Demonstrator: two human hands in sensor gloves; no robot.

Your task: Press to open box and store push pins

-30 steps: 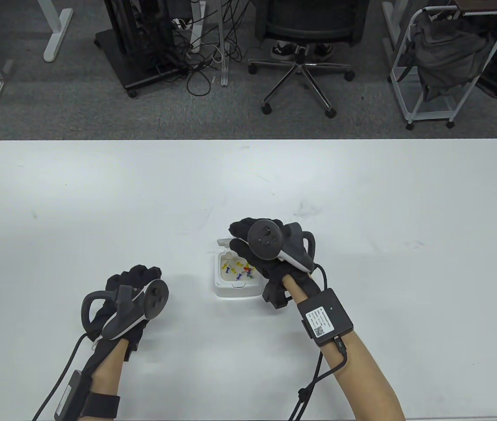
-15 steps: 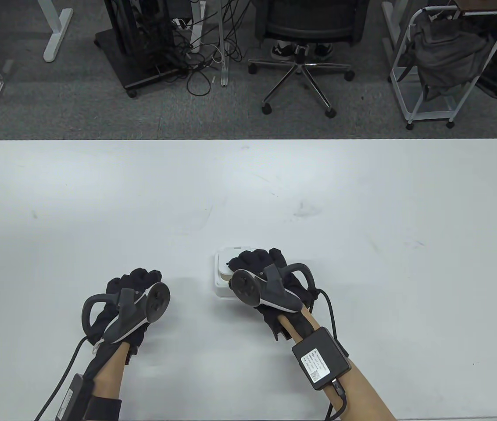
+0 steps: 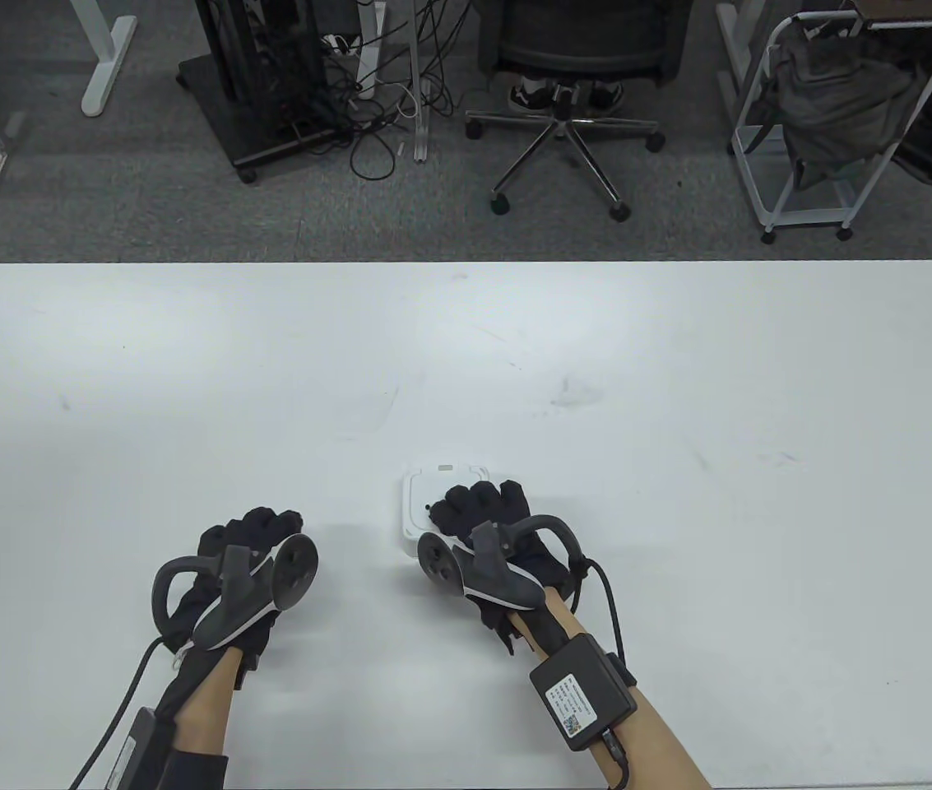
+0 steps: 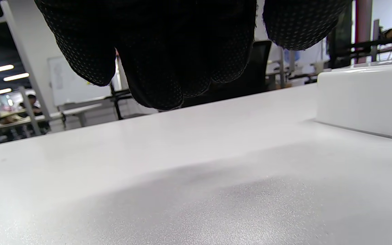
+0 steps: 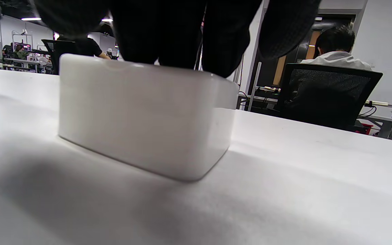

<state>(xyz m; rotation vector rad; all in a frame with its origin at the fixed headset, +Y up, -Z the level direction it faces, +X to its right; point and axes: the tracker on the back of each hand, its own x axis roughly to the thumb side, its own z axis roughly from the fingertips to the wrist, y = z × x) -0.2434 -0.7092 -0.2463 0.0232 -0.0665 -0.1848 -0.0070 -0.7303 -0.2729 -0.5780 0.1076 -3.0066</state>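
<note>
The small white box (image 3: 433,490) stands on the white table near its front middle with its lid down. No push pins show. My right hand (image 3: 478,506) rests its gloved fingertips on the lid's near part. In the right wrist view the box (image 5: 141,126) fills the middle and my fingers (image 5: 182,34) come down onto its top. My left hand (image 3: 256,531) lies on the table to the left of the box, apart from it and holding nothing. In the left wrist view its fingers (image 4: 155,54) hang above the table, and the box (image 4: 366,98) shows at the right.
The white table (image 3: 679,370) stretches wide around the box. Beyond its far edge stand an office chair (image 3: 572,82), a dark equipment rack with cables (image 3: 285,82) and a white cart with a grey bag (image 3: 836,115).
One second ago the lid stood open, with coloured push pins showing inside and my right hand on it. The lid is now down, and my right hand has drawn back toward me onto it.
</note>
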